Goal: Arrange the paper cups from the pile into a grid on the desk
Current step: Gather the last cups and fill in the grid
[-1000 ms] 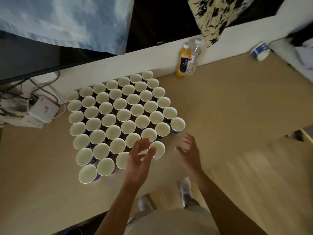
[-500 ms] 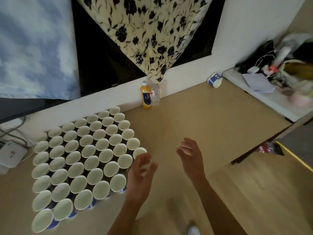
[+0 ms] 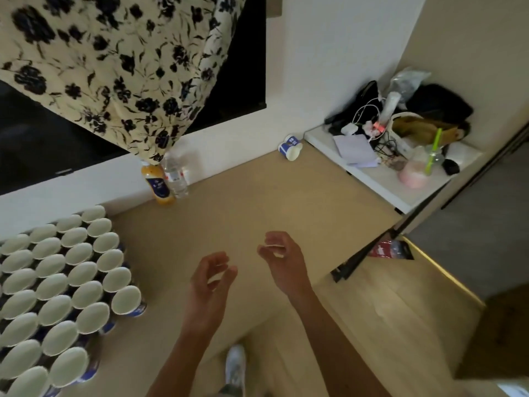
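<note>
Left hand (image 3: 210,285) and right hand (image 3: 282,262) hover side by side over the bare middle of the desk (image 3: 229,213), fingers loosely curled and grasping nothing. To the left, the paper cups (image 3: 65,282) stand upright in a tight grid, rims touching. Well apart, at the desk's far edge by the wall, a short stack of cups (image 3: 290,144) lies on its side. An orange bottle (image 3: 159,184) and a clear bottle (image 3: 176,177) stand together against the wall.
</note>
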A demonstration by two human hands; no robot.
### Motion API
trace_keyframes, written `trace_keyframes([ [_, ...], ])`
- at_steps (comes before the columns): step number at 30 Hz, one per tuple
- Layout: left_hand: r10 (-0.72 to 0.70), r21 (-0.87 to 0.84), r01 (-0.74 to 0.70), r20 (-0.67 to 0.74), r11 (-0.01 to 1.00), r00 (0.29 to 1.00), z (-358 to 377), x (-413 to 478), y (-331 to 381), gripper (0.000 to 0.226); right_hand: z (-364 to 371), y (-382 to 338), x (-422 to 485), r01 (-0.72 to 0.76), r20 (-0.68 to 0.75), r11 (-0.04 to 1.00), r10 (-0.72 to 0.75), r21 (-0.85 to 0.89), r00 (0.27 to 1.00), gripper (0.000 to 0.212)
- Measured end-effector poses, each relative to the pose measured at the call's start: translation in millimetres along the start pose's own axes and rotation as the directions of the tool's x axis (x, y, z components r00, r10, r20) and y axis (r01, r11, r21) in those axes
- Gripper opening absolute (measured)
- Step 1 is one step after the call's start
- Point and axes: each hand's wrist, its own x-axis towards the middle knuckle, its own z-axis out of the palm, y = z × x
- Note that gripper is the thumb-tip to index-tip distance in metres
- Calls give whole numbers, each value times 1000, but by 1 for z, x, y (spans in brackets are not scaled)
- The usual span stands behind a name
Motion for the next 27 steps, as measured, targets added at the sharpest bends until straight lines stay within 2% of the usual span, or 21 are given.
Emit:
trace_keyframes([
  [2,-26,-12,27,20,1000,999,15,10,-2,22,-11,4,7,-15,-23,1000,14,-8,1000,29],
  [5,-43,-18,44,31,999,999,48,39,-6,21,-29,12,33,-53,-66,999,53,-6,996,27],
  [8,-70,-50,71,28,996,997,80,83,-11,21,-47,18,68,-62,-167,998,63,9,984,29],
  [18,-190,-107,190,15,976,982,159,212,-10,20,-88,22,225,-142,-250,970,90,-197,964,46],
  [23,-231,-100,226,-35,969,972,186,249,-14,19,-79,40,318,-111,-318,970,37,-217,947,50],
  [27,-268,-96,257,-130,962,955,204,285,-11,20,-68,68,404,-120,-307,948,25,-294,951,60],
])
